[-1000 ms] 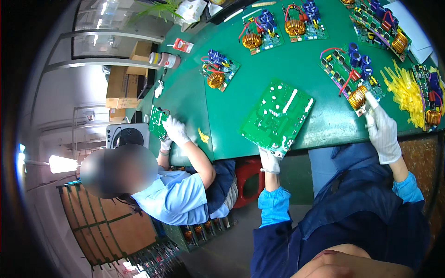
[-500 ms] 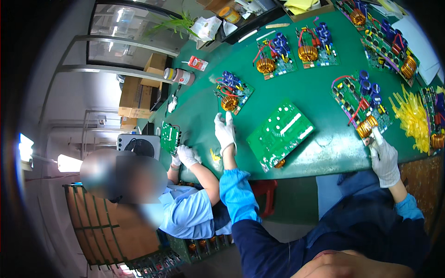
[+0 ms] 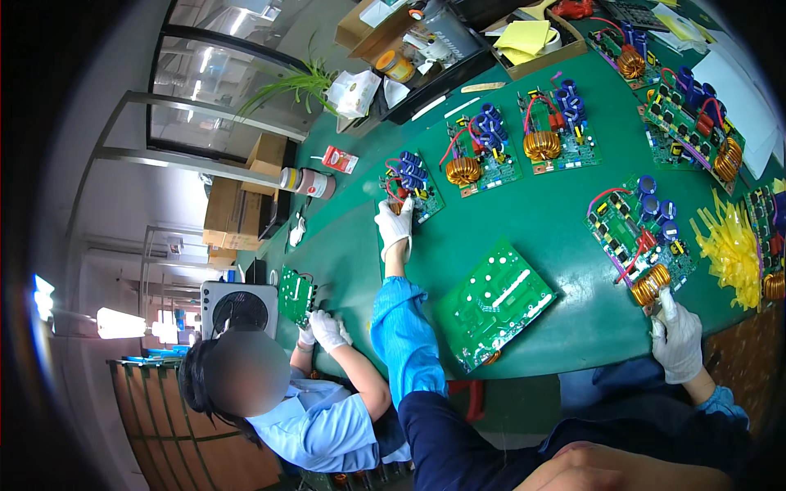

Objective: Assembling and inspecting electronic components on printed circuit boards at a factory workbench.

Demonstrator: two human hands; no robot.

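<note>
My gloved left hand (image 3: pixel 395 231) reaches over the table, its fingers around the copper coil at the near end of a small circuit board (image 3: pixel 424 196). This board lies component side up, with blue capacitors at its far end. On the right, my gloved right hand (image 3: pixel 678 337) pinches the near corner of a larger circuit board (image 3: pixel 616 229), index finger stretched against its copper coil (image 3: pixel 652 284). Between my hands lies a green circuit board (image 3: pixel 499 304) turned solder side up, touched by neither hand.
Two more boards (image 3: pixel 463 170) (image 3: pixel 542 146) stand beyond, with stacked boards (image 3: pixel 692 123) farther right. Yellow strips (image 3: pixel 729 250) lie beside my right hand. At left, a co-worker's gloved hands (image 3: pixel 326 329) hold another board (image 3: pixel 295 295) near a fan (image 3: pixel 239 311). A drink carton (image 3: pixel 340 159) lies farther back.
The view has tilted up, so the table sits lower in the picture. My left hand has taken the small board by its coil and pushed it away, nearer the row. My right hand stays at its board.
</note>
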